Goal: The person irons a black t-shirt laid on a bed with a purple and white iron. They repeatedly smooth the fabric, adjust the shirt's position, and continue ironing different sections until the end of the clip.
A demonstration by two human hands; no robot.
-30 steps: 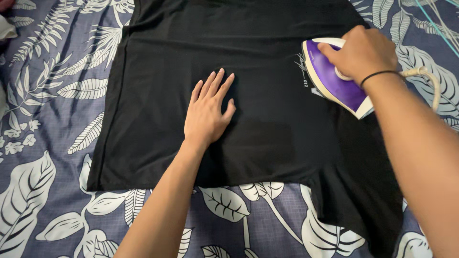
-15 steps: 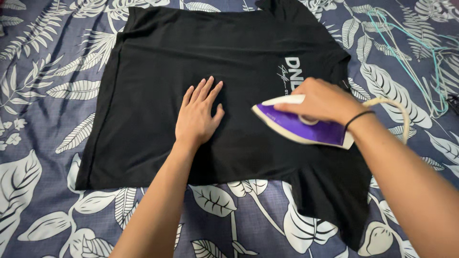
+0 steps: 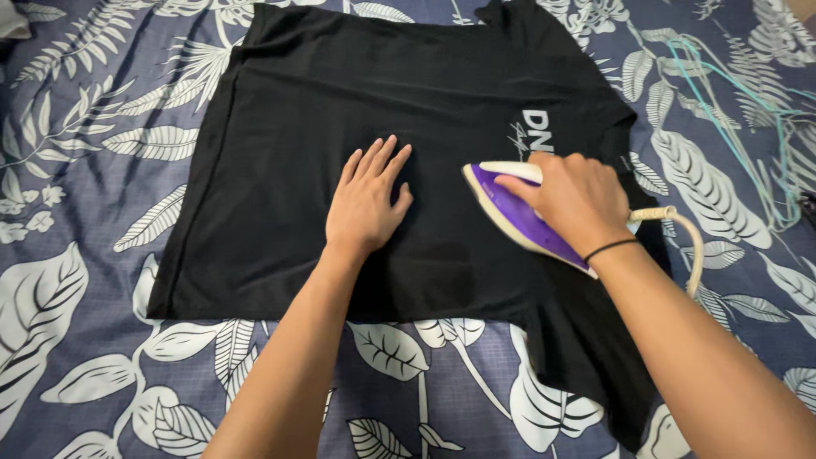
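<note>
While the left hand [image 3: 365,204] lies flat, fingers spread, on the middle of the black T-shirt [image 3: 297,170] spread over the leaf-print bed [image 3: 76,280], the right hand [image 3: 578,200] closes its grip around the purple iron [image 3: 510,212] just beside it, nose pointing left toward the flat hand.

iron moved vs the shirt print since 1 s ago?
Yes. The iron has slid off the white print toward the left hand, lower on the black shirt.
</note>
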